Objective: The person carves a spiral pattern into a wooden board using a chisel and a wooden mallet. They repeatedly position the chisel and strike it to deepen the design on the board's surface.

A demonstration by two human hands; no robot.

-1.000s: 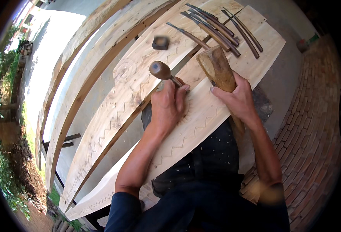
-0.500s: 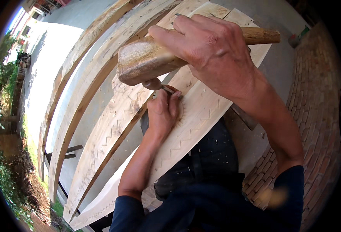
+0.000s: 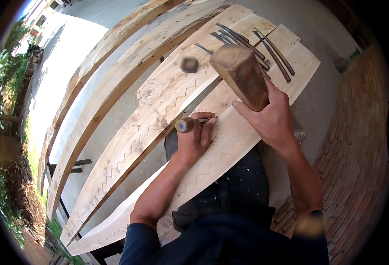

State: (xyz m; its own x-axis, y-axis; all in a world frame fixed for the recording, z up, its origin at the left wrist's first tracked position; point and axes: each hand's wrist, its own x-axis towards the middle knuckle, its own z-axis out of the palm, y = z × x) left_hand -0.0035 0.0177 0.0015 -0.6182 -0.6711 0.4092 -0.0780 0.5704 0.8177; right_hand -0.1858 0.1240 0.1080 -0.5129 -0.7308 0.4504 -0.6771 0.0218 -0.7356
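My left hand (image 3: 194,140) is closed around a wood-handled chisel (image 3: 186,125). Its blade end meets a pale curved board (image 3: 224,149) at a ring of short carved marks, and zigzag lines run along the board's near edge. My right hand (image 3: 271,118) grips a wooden mallet (image 3: 243,75), whose blocky head is raised above the board, up and right of the chisel, apart from it. The mallet's handle is mostly hidden by its head and my hand. Beside this board lies a second carved board (image 3: 152,119) with zigzags and a round pattern.
Several slim carving tools (image 3: 274,53) lie at the boards' far end. A small dark block (image 3: 188,65) sits on the second board. Thick curved timbers (image 3: 115,73) arch on the left. Brick paving (image 3: 349,145) is at right, greenery (image 3: 4,145) far left.
The mallet has lifted off the chisel handle and swung right, its head now turned upward. My left hand still holds the chisel, which has tilted. The tools at the far end have come into view.
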